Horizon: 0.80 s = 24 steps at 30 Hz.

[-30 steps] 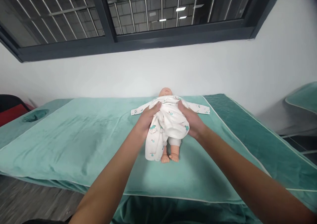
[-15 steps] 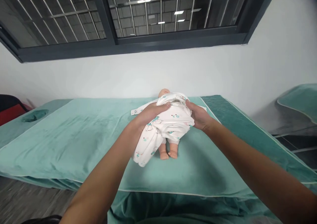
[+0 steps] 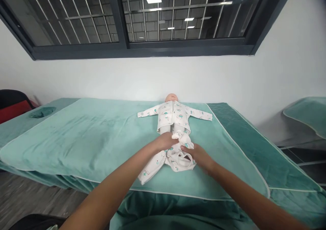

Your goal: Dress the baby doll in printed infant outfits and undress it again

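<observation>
Head view: a baby doll (image 3: 171,98) lies on its back on a light green towel (image 3: 89,138) spread over a bed (image 3: 241,128), head toward the wall. It wears an open white printed shirt (image 3: 174,116) with the sleeves spread out. Printed white pants (image 3: 175,160) are bunched over its legs, one pant leg trailing toward the near edge. The left hand (image 3: 166,141) has its fingers curled into the gathered cloth. The right hand (image 3: 198,156) pinches the waistband just beside it.
</observation>
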### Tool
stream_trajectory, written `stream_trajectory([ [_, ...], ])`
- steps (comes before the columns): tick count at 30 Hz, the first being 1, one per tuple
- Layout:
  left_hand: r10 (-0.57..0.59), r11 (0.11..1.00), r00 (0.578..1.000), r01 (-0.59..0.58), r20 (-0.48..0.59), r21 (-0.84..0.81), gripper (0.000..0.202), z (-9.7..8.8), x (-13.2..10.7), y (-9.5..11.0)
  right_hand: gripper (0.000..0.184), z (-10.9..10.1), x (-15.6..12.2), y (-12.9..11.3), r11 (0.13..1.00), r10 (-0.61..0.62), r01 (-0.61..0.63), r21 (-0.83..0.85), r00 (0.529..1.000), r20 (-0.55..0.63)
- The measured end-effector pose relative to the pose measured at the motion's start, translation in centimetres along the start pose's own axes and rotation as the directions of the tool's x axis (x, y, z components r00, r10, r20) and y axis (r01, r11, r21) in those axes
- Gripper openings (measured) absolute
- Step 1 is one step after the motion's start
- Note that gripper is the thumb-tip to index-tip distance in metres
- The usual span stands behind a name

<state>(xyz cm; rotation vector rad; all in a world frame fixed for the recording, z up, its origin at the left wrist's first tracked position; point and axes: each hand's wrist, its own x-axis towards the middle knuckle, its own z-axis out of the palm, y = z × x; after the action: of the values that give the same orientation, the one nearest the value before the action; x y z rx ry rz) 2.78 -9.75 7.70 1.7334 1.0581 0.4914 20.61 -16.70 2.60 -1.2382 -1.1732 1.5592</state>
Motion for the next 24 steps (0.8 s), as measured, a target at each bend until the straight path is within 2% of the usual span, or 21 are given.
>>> stream_trajectory([
  [3,-0.006,0.967,1.000,0.006,-0.002,0.256,0.021,0.7,0.2,0.4,0.038,0.2,0.5,1.5,0.965,-0.156,0.126,-0.229,0.981,-0.118],
  [6,-0.015,0.955,1.000,0.010,0.016,0.295,0.025,1.2,0.1,0.7,0.036,0.5,0.7,2.4,0.917,-0.275,0.212,-0.337,0.949,-0.153],
  [9,-0.018,0.953,0.998,-0.001,0.059,0.304,0.015,1.4,-0.4,0.9,0.035,0.6,0.4,3.1,0.896,-0.307,0.215,-0.389,0.933,-0.190],
  [12,-0.045,0.979,0.990,0.017,0.136,0.203,0.020,1.4,-1.0,1.0,0.035,0.9,-0.2,3.5,0.903,-0.313,0.221,-0.369,0.926,-0.212],
  [16,-0.122,0.986,0.973,0.141,0.197,-0.085,0.039,1.3,-1.6,0.9,0.034,1.1,-0.7,3.3,0.951,-0.298,0.262,-0.166,0.920,-0.255],
  [20,-0.087,0.959,0.960,0.153,0.266,-0.239,0.046,0.8,-2.4,1.1,0.032,0.6,-0.3,3.2,0.949,-0.313,0.309,-0.065,0.899,-0.306],
  [24,-0.029,0.932,0.943,0.146,0.332,-0.332,0.051,0.0,-3.3,1.1,0.028,-0.7,0.8,3.7,0.921,-0.387,0.374,-0.105,0.864,-0.323],
])
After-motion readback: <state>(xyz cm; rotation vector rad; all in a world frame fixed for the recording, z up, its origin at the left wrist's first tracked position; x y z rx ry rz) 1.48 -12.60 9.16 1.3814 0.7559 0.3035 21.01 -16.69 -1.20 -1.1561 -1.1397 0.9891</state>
